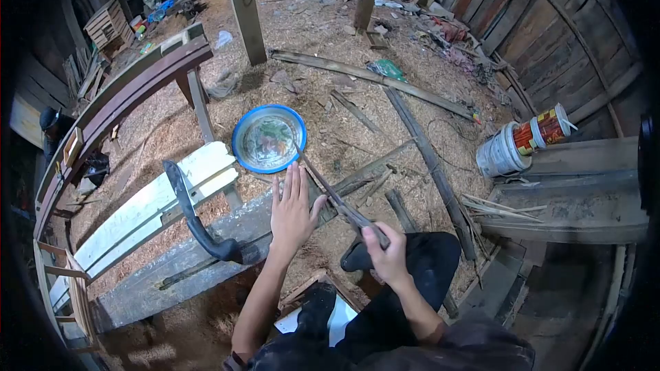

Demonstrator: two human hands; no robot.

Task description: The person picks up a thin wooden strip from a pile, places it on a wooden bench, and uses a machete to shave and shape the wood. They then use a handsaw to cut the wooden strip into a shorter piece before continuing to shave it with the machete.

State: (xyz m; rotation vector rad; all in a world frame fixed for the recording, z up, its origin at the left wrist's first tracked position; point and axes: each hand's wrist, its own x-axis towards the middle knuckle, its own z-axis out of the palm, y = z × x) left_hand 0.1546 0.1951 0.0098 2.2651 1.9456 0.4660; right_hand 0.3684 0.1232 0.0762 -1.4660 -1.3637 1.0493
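My right hand is wrapped round the near end of a long, narrow, dark machete-like blade, which slants away up and to the left. Its tip reaches the rim of a blue-edged basin on the floor; whether they touch I cannot tell. Flat and stretched out, my left hand lies just left of the blade with its fingers pointing at the basin. I cannot tell whether it touches the blade. Left of that hand, a curved dark object rests across a grey plank and white boards.
A curved wooden frame stands at left, with a person beyond it. Posts rise behind the basin. Loose timbers lie on the shavings. At right, buckets are beside a wooden ledge.
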